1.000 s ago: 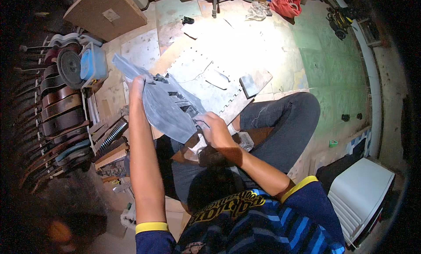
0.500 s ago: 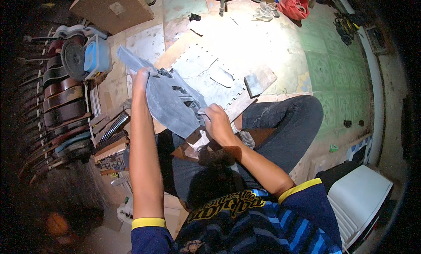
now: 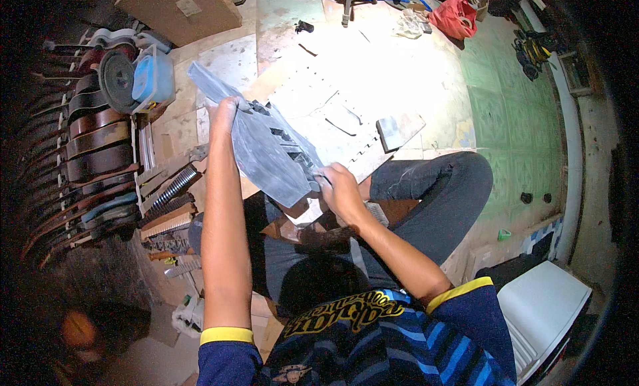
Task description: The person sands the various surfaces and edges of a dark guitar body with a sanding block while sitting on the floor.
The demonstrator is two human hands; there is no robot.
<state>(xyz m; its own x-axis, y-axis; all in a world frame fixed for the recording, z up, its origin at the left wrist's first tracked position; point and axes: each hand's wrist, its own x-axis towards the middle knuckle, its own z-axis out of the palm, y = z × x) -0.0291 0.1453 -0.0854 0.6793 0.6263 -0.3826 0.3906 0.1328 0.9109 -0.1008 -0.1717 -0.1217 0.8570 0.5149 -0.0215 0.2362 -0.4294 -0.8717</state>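
A flat grey body [image 3: 266, 163], shaped like an electric guitar's, with dark rectangular cutouts, is tilted above my lap. My left hand [image 3: 227, 111] is closed on its narrower upper part, thumb over the face. At its lower right end my right hand [image 3: 338, 186] has its fingers bent and pinched beside the cutouts, on a small item I cannot make out. Beyond them lies a white board [image 3: 359, 143] with small dark marks along its edges, bearing a rectangular grey block [image 3: 389, 134].
Guitar bodies [image 3: 100, 136] hang in a row at left, near a clear tub with blue lid [image 3: 150, 78]. Tools [image 3: 170, 199] lie by my left leg. A cardboard panel [image 3: 180, 16], red bag [image 3: 452, 18] and cables [image 3: 529, 53] are farther back; a white casing [image 3: 539, 306] stands at right.
The body and both my hands have shifted slightly rightward and upward in the picture, along with much of the background. My right hand's fingers stay at the body's lower end.
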